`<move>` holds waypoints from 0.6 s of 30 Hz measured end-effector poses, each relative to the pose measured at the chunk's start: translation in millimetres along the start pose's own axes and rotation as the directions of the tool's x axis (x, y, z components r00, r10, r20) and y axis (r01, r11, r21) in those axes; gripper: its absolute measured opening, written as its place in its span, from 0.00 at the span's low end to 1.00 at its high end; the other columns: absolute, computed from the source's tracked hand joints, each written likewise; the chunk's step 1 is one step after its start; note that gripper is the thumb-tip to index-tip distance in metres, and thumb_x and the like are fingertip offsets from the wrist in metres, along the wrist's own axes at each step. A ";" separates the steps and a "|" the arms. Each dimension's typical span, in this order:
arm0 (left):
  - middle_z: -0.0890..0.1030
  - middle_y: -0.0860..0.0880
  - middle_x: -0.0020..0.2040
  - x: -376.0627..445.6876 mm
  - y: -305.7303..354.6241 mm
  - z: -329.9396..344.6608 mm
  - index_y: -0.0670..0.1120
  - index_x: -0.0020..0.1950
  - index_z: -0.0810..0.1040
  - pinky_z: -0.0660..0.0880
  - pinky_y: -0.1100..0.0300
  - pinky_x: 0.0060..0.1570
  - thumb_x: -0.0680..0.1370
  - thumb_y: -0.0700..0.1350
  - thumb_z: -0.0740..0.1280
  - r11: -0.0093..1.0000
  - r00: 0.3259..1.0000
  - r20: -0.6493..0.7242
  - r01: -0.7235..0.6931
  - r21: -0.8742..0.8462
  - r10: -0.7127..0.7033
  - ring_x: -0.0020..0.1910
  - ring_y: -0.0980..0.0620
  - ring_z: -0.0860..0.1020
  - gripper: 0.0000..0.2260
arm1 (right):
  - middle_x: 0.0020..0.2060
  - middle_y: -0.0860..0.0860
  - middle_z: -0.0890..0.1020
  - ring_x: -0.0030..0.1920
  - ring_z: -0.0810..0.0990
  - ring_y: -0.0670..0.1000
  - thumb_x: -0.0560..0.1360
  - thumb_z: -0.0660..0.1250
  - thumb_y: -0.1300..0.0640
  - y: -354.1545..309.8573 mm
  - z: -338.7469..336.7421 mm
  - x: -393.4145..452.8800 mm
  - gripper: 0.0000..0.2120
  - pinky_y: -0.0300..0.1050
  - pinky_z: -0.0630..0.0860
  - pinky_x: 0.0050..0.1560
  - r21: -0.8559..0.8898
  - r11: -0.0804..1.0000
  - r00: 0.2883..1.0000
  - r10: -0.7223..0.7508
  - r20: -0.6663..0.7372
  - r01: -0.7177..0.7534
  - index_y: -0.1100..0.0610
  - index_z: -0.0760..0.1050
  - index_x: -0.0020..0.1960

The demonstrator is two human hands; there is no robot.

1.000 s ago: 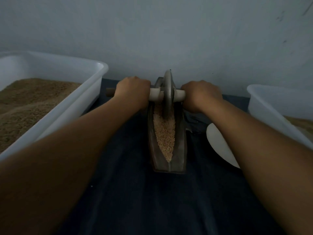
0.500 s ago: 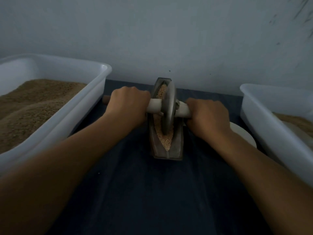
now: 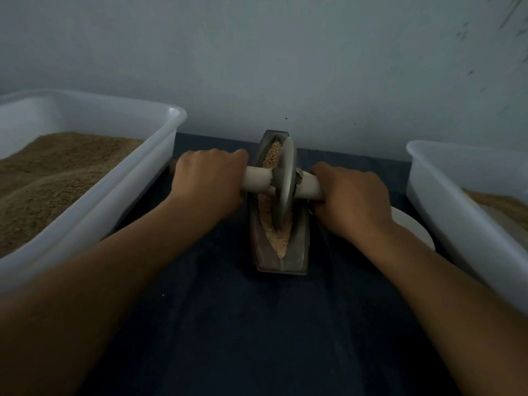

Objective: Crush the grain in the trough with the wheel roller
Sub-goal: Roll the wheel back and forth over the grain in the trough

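1. Metal wheel roller (image 3: pixel 283 181) sits in the trough (image 3: pixel 300 247), centre of frame, disc edge-down in the groove, roughly mid-length and tilted slightly off vertical.
2. Our left hand (image 3: pixel 211 178) is wrapped fully round the pale axle handle (image 3: pixel 257 180) left of the disc, fingers curled over the top, thumb hidden.
3. Our right hand (image 3: pixel 353 201) grips the same axle on the right side of the disc, closed tight; the handle end is buried in the fist.
4. Grain (image 3: pixel 278 238) lies along the groove: a pale tan wedge at the near tip, more visible past the disc at the far end. Trough points away from us toward the wall (image 3: pixel 257 52), resting on the dark blue cloth (image 3: pixel 257 338) over the bench.
5. Progress, our read: mid-job. Near-end material looks finer and paler, far-end material looks coarser, still in distinct kernels. We can't confirm fineness in this dim light.
6. Left to do, as we judge: more passes over the full length, especially the far end.
7. White tub (image 3: pixel 160 155) at left of frame holds a brown granular heap (image 3: pixel 57 172); second tub (image 3: pixel 445 201) at right holds a little of something similar. White plate (image 3: pixel 414 227) sits partly hidden between our right wrist and the right tub.
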State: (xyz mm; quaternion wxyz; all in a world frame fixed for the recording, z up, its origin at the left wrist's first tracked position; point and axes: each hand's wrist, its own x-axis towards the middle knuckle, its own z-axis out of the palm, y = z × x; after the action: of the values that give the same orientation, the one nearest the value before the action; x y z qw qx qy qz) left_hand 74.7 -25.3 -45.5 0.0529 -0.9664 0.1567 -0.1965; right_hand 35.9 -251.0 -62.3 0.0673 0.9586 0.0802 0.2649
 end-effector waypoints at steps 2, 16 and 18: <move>0.70 0.50 0.39 13.2 1.4 1.5 0.52 0.54 0.70 0.64 0.53 0.35 0.73 0.55 0.71 1.000 0.999 0.046 0.018 0.008 -0.018 0.38 0.49 0.69 0.15 | 0.43 0.49 0.81 0.43 0.80 0.57 0.71 0.68 0.45 4.2 6.4 11.2 0.13 0.46 0.62 0.35 0.025 0.999 0.997 0.037 0.067 -0.039 0.48 0.72 0.53; 0.79 0.45 0.50 82.6 -4.0 18.7 0.52 0.57 0.77 0.69 0.52 0.41 0.72 0.51 0.70 0.998 0.990 0.128 0.058 -0.031 -0.054 0.49 0.42 0.78 0.14 | 0.57 0.50 0.80 0.53 0.79 0.56 0.71 0.68 0.43 27.7 33.8 102.8 0.18 0.46 0.69 0.41 -0.008 0.993 0.887 0.108 0.448 -0.117 0.45 0.76 0.59; 0.79 0.45 0.49 80.1 -2.9 20.0 0.51 0.57 0.77 0.69 0.52 0.40 0.73 0.51 0.70 0.997 0.993 0.096 0.066 -0.026 -0.063 0.47 0.42 0.78 0.14 | 0.56 0.50 0.80 0.53 0.80 0.56 0.71 0.67 0.44 26.7 35.2 99.2 0.17 0.43 0.67 0.38 -0.010 0.993 0.905 0.111 0.411 -0.117 0.45 0.76 0.59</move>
State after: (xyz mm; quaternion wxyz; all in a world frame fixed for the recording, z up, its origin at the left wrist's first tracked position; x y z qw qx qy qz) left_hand 153.5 -47.7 -34.3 0.0398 -0.9799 0.1255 -0.1498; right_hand 141.4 -261.4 -38.3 0.0600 0.9963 0.0103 0.0607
